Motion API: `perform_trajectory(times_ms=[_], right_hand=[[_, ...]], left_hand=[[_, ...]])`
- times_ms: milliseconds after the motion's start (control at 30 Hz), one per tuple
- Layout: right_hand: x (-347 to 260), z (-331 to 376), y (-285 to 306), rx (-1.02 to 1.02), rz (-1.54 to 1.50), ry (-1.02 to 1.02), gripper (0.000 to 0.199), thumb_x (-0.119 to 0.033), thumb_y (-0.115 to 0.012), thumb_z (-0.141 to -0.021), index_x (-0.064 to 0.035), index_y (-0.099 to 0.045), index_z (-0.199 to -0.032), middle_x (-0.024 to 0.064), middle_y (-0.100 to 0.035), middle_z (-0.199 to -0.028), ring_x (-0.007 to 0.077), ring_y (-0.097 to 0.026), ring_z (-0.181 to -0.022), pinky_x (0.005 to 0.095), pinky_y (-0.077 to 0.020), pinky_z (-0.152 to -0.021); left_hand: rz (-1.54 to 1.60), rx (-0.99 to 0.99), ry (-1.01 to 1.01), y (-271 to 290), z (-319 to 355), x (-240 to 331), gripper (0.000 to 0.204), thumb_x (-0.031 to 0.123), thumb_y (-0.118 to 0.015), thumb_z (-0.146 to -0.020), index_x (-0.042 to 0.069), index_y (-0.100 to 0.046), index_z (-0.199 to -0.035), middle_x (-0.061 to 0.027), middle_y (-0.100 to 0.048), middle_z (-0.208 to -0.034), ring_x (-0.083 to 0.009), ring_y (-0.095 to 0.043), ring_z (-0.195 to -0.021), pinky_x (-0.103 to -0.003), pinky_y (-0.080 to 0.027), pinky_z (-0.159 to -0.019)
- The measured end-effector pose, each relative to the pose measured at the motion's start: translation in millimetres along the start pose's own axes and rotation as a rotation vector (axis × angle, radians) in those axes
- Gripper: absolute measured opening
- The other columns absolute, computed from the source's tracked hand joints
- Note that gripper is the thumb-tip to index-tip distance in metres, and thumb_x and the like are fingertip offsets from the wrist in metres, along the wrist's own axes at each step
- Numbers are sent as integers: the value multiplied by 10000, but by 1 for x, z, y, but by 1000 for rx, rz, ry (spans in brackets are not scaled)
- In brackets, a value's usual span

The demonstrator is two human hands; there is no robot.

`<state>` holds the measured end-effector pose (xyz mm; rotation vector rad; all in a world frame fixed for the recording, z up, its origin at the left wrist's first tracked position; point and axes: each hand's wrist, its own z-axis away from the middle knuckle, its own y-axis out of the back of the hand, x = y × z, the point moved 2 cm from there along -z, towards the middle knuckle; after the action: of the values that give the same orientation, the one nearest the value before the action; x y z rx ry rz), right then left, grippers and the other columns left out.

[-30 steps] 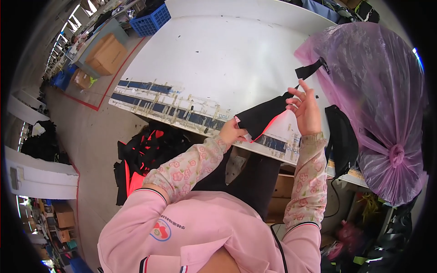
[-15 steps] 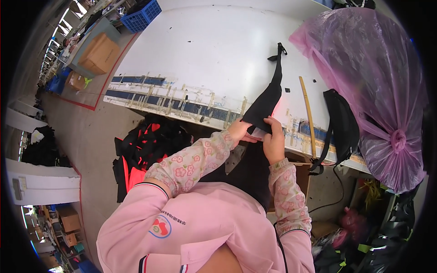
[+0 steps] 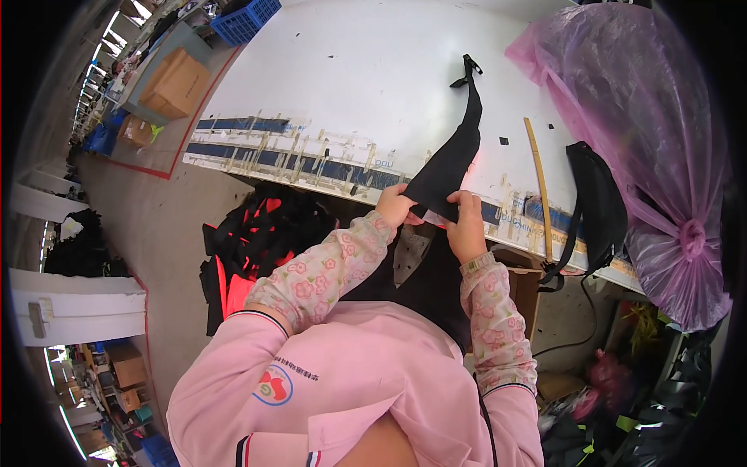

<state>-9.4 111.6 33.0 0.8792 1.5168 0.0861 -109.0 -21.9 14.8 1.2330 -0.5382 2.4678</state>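
A long black fabric piece (image 3: pixel 445 167) lies across the table edge, wide at the near end and tapering away into a strap. Its far tip carries a small black buckle (image 3: pixel 471 65). A bright red-orange strip shows along its right side. At the wide end, my left hand (image 3: pixel 395 207) pinches the left corner. My right hand (image 3: pixel 467 226) grips the right corner, thumb and fingers pressed on the cloth. Between the hands, a small whitish patch shows below the black hem; what it is I cannot make out.
On the white table (image 3: pixel 342 93), a wooden strip (image 3: pixel 538 187) and a black pouch bag (image 3: pixel 595 206) lie to the right. Beyond them bulges a tied pink plastic bag (image 3: pixel 630 117). A heap of black and red fabric pieces (image 3: pixel 261 241) sits below the table edge, left.
My hands have drawn slightly apart and the wide end is stretched flatter between them. The far strap end has shifted a little in the picture, as has the whole view.
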Motion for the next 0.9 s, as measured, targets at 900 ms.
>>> perform_trajectory(times_ms=[900], right_hand=[[0, 6, -6, 44, -1, 44, 444, 120, -598, -632, -65, -491, -1021, 130, -500, -1003, 313, -555, -840, 344, -473, -719]], left_hand=[[147, 19, -9, -21, 17, -22, 282, 37, -641, -789, 25, -569, -1061, -97, -627, -937, -217, -655, -714, -312, -564, -612]])
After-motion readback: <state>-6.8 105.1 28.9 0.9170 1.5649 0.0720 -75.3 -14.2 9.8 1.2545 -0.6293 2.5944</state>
